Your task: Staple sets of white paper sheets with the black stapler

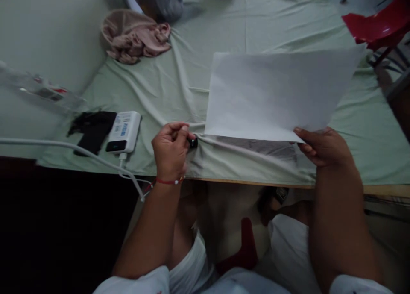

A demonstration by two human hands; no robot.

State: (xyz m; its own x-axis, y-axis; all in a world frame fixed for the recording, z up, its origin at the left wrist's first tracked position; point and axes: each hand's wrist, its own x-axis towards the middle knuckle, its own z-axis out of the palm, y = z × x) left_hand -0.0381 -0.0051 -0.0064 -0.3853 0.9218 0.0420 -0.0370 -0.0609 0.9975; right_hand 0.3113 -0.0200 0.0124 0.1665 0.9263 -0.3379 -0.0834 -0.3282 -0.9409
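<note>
Holding white sheet (275,93) in right hand (323,146)

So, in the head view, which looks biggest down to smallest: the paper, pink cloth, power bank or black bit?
1. paper, held up nearer the camera
2. pink cloth, farther away
3. power bank
4. black bit, partly hidden by the left fingers
</note>
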